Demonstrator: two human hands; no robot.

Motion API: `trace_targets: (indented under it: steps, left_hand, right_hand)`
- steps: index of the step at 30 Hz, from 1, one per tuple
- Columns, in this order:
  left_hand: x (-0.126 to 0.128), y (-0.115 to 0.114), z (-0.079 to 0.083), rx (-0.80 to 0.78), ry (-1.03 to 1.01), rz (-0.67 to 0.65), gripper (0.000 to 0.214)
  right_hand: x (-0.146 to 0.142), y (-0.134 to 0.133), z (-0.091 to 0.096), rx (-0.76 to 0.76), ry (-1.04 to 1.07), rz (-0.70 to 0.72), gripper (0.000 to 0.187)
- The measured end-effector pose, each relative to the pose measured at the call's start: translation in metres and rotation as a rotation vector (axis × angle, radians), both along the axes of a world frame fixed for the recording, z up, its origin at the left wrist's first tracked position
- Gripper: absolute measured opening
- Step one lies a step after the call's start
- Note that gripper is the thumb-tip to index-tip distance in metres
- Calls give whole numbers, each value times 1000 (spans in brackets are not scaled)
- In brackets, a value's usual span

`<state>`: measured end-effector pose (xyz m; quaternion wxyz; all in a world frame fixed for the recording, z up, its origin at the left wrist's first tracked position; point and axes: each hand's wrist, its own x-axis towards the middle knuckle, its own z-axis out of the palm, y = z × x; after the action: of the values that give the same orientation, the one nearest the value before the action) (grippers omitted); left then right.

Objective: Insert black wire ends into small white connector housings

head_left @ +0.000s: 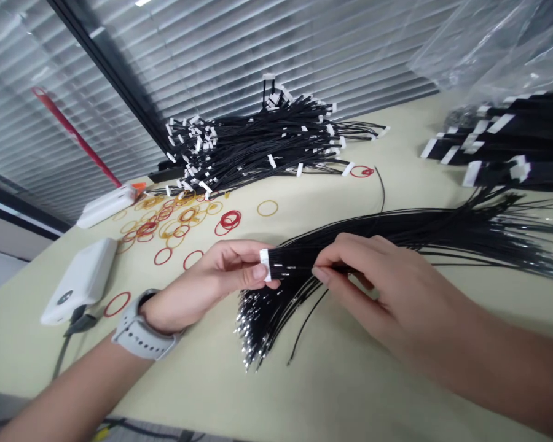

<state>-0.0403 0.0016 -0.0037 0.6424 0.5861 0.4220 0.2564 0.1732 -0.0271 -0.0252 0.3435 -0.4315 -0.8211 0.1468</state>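
My left hand (230,270) pinches a small white connector housing (265,265) between thumb and fingers. Black wires run from the housing's right side toward the other hand. Just to the right, my right hand (373,276) pinches a thin black wire, thumb against forefinger, with a metal terminal (291,267) showing near the housing. Under both hands lies a thick bundle of loose black wires (276,313), its crimped metal ends fanned out at the lower left. The bundle stretches right across the table to more bare ends.
A pile of finished wire harnesses (258,141) with white connectors lies at the back. Red and yellow rubber bands (184,215) are scattered left of it. Two white devices, including a power bank (80,282), sit at the left. Connector-ended bundles (498,135) and plastic bags (498,49) are at the right.
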Motion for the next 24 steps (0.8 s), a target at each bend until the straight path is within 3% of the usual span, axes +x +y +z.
trace_targets:
  steps: [24]
  left_hand:
    - [3,-3,2,-1,-6,-4,17]
  right_hand:
    - [-1,0,-1,-64,32,62,13]
